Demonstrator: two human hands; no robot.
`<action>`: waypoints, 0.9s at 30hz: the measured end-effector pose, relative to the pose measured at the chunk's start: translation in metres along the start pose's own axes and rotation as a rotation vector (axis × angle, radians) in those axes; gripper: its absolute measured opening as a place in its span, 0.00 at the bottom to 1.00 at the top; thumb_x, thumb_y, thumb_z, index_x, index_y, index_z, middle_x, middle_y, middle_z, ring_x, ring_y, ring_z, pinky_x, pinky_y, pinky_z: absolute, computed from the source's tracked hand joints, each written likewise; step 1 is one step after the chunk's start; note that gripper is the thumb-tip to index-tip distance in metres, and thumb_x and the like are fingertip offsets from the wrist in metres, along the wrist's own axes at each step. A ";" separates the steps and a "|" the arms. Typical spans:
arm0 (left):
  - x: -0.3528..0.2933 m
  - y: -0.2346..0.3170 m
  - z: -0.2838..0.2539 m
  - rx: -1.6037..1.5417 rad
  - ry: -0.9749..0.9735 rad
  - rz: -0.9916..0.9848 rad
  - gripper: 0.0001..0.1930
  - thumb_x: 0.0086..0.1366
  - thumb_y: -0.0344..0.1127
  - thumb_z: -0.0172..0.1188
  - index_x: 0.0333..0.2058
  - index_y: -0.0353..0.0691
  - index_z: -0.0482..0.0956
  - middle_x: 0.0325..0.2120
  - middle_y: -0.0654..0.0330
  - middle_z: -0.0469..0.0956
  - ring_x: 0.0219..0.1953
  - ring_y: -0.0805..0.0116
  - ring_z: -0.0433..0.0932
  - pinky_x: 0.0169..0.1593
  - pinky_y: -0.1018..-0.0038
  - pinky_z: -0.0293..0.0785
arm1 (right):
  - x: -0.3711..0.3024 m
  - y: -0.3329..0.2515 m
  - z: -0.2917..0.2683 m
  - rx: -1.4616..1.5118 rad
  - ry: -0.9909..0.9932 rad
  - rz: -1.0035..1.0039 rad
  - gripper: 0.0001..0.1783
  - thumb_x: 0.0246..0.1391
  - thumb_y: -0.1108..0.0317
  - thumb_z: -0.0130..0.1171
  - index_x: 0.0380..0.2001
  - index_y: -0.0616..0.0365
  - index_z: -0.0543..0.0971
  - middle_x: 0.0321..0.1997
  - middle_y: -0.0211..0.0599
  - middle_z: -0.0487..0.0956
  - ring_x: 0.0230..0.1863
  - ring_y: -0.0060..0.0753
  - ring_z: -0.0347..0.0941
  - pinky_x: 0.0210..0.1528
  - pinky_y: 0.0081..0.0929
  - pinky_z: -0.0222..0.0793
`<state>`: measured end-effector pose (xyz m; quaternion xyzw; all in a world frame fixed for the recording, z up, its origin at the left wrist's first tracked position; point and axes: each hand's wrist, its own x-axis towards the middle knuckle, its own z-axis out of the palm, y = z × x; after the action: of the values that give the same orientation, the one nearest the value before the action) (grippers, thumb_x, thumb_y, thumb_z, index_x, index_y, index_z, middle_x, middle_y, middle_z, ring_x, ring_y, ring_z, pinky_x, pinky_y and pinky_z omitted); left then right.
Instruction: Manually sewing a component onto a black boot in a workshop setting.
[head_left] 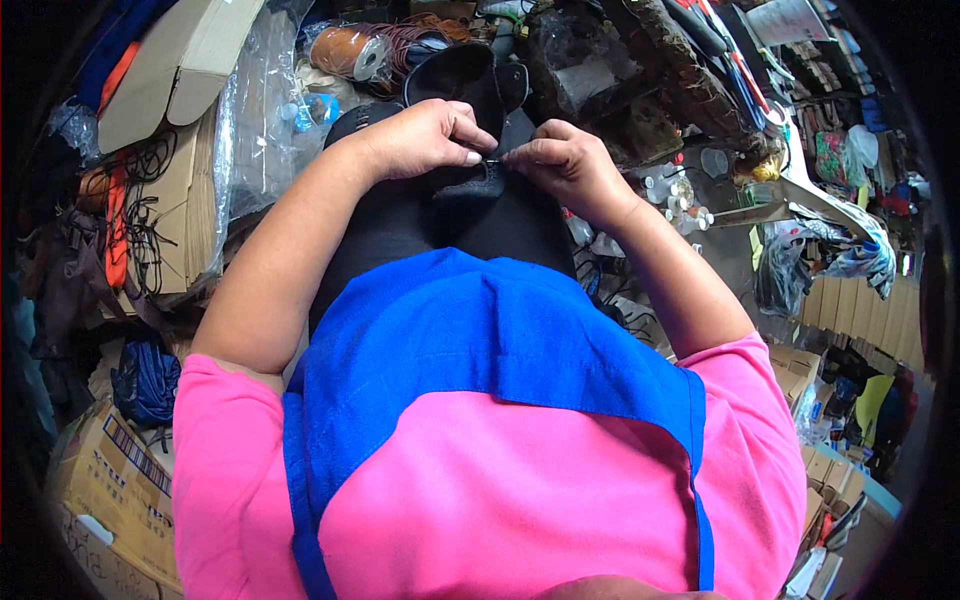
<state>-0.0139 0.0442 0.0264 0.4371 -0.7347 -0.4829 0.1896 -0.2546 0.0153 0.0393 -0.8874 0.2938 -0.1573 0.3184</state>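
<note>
On one black shoe, two hands.

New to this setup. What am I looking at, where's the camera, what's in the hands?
No machine here: a person works with two bare hands. The single picture comes from a wide fisheye camera on the person's head, looking down, so edges bend near the rim. The left hand and right hand meet over a black shoe piece on the lap, fingertips pinching at one spot on it; what they pinch is too small to tell. A blue apron covers a pink shirt. Around lie cardboard boxes, a brown cord spool and clear plastic bags.
</note>
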 end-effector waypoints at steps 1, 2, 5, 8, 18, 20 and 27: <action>0.000 0.001 0.000 -0.001 0.000 0.001 0.17 0.56 0.32 0.61 0.45 0.37 0.80 0.32 0.60 0.72 0.40 0.67 0.73 0.48 0.74 0.68 | 0.000 -0.003 -0.001 -0.101 0.013 -0.066 0.11 0.45 0.73 0.62 0.35 0.49 0.83 0.31 0.37 0.76 0.35 0.42 0.76 0.36 0.34 0.73; 0.000 0.003 -0.001 0.018 -0.012 0.002 0.17 0.56 0.32 0.61 0.46 0.38 0.80 0.32 0.60 0.72 0.40 0.67 0.73 0.48 0.74 0.68 | 0.000 -0.006 -0.003 -0.102 0.012 -0.066 0.11 0.45 0.73 0.62 0.35 0.49 0.83 0.31 0.37 0.76 0.35 0.42 0.76 0.36 0.34 0.73; 0.001 0.004 -0.001 0.060 -0.031 0.004 0.18 0.56 0.30 0.60 0.47 0.39 0.79 0.33 0.59 0.72 0.40 0.65 0.73 0.48 0.73 0.68 | 0.007 -0.022 -0.012 -0.235 -0.035 -0.145 0.09 0.45 0.73 0.59 0.32 0.50 0.82 0.33 0.37 0.75 0.37 0.43 0.75 0.38 0.37 0.71; 0.001 0.003 0.001 0.097 -0.030 0.019 0.17 0.54 0.28 0.60 0.45 0.39 0.80 0.33 0.58 0.72 0.40 0.64 0.73 0.47 0.73 0.68 | 0.020 -0.046 -0.023 -0.586 -0.272 -0.175 0.07 0.45 0.70 0.56 0.29 0.50 0.81 0.35 0.38 0.75 0.41 0.40 0.75 0.41 0.37 0.67; 0.007 -0.011 0.011 0.196 0.254 0.124 0.14 0.46 0.25 0.64 0.36 0.37 0.80 0.32 0.58 0.75 0.40 0.61 0.75 0.46 0.72 0.71 | 0.036 -0.028 -0.014 -0.474 -0.304 -0.162 0.08 0.44 0.69 0.55 0.30 0.53 0.81 0.32 0.43 0.75 0.38 0.46 0.75 0.41 0.40 0.70; 0.007 -0.010 0.010 0.174 0.276 0.133 0.14 0.45 0.25 0.65 0.35 0.37 0.80 0.33 0.58 0.75 0.40 0.61 0.75 0.46 0.72 0.71 | 0.032 -0.027 -0.018 -0.352 -0.262 -0.177 0.08 0.43 0.70 0.57 0.30 0.56 0.80 0.32 0.46 0.75 0.36 0.50 0.75 0.40 0.40 0.72; -0.003 0.007 0.019 0.287 0.557 0.071 0.23 0.43 0.26 0.69 0.41 0.38 0.76 0.42 0.55 0.73 0.46 0.56 0.74 0.51 0.68 0.71 | 0.034 -0.011 0.000 -0.159 -0.199 -0.028 0.10 0.45 0.68 0.61 0.34 0.52 0.81 0.30 0.44 0.77 0.35 0.46 0.75 0.40 0.36 0.72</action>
<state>-0.0288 0.0579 0.0238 0.5492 -0.7299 -0.2288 0.3366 -0.2235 0.0005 0.0498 -0.9252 0.2597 -0.0492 0.2723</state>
